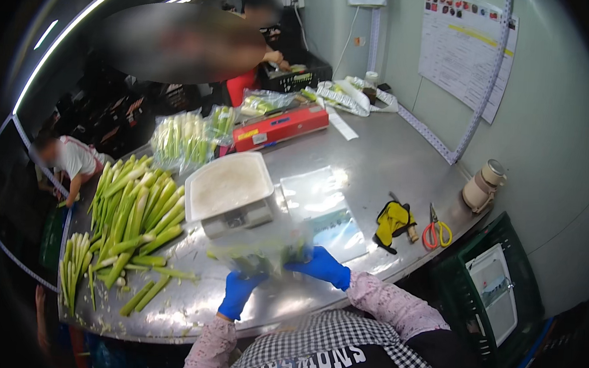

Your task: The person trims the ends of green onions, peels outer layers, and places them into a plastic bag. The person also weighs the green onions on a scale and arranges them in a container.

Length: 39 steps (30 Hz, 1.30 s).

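Both of my hands wear blue gloves and hold a clear plastic bag [261,252] with green stalks inside, blurred, above the near part of the steel table [314,290]. My left hand [241,291] grips its lower left side; my right hand [320,268] grips its right end. Just beyond the bag stands a white weighing scale [232,185] with a wide pan. Flat clear printed bags [323,210] lie right of the scale. To the left, cut green and white stalks [133,210] lie in a large heap, with a smaller bunch [73,267] beside it.
Filled bags of stalks [184,136] and a red box [282,126] are behind the scale. On the right lie a yellow-and-black glove [392,224] and scissors [436,234], near a beige flask [483,186]. A green crate [504,275] stands beside the table. Other people work beyond and at left.
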Motion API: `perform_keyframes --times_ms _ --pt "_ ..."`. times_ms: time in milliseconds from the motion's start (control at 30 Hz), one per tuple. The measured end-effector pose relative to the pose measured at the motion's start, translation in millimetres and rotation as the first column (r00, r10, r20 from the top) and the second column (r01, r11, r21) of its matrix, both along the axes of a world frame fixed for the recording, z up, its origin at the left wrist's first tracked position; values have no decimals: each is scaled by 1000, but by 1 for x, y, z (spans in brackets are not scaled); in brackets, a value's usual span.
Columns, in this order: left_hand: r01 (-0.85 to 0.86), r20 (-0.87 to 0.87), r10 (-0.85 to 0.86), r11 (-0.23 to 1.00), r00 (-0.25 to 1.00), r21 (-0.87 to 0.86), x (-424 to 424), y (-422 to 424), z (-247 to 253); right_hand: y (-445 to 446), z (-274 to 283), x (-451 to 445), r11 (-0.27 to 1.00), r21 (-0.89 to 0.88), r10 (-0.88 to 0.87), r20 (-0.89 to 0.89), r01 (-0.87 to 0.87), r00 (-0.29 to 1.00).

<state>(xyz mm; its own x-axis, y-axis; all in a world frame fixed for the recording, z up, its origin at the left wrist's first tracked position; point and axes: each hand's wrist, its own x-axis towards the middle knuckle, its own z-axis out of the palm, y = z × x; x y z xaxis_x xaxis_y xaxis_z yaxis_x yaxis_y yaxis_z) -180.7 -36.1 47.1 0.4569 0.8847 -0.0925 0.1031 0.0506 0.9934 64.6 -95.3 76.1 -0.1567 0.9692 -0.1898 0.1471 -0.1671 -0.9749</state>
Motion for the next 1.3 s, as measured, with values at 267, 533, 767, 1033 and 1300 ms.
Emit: perform_keyframes --times_ms 267,533,767,1033,1300 --pt "176 26 -175 984 984 -21 165 59 86 6 54 115 922 153 -303 -293 357 907" --pt "87 73 -112 956 991 280 286 126 76 96 54 302 694 80 -622 -432 715 652" --pt "163 -378 -254 953 890 -256 185 70 27 245 -19 507 336 363 -804 -371 869 465" --pt "-258 -391 80 867 917 -426 160 39 38 342 -34 643 172 360 -807 -483 917 341" --pt "-278 -500 -24 808 865 -520 196 61 25 394 -74 710 206 198 -766 -577 958 284"
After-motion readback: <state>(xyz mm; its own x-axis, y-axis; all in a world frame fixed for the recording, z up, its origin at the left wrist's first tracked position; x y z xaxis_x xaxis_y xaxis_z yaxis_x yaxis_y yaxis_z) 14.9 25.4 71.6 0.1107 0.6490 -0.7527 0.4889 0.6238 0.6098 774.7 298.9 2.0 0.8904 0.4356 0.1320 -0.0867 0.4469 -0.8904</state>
